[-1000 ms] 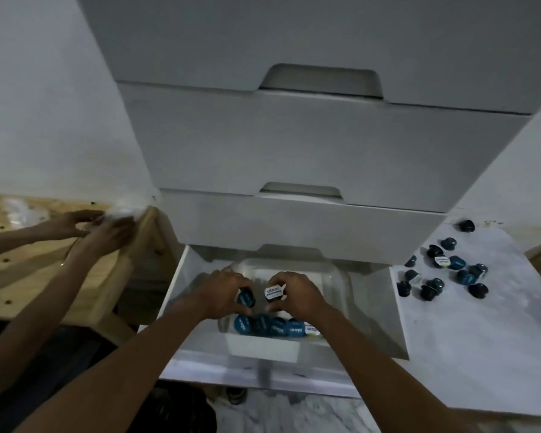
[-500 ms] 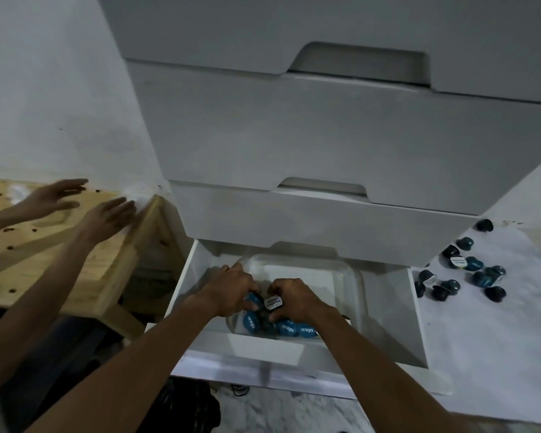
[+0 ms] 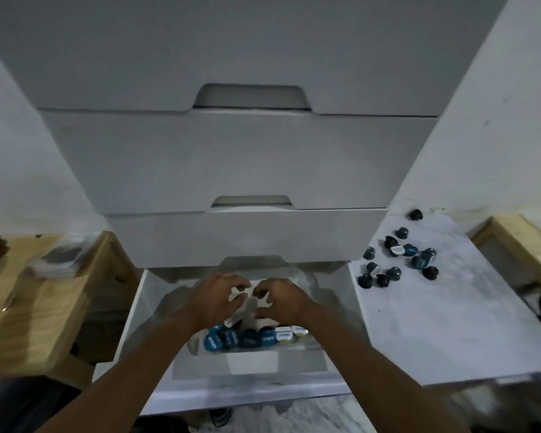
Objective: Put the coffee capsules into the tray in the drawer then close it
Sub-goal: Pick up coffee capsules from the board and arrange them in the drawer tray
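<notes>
Both hands point(image 3: 247, 301) lifted — capsules point(image 3: 250, 337) now uncovered.

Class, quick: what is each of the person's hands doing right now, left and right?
Left hand: over the tray, fingers curled; a capsule peeks below it, grip cannot be told.
Right hand: over the tray, fingers spread, nothing seen in it.

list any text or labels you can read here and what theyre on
Blue capsule lids in the tray: white lettering, too blurred to read.
White capsule lids beside them: print too blurred to read.
White-lidded capsule on the marble slab: print too small to read.
No other text visible.
</notes>
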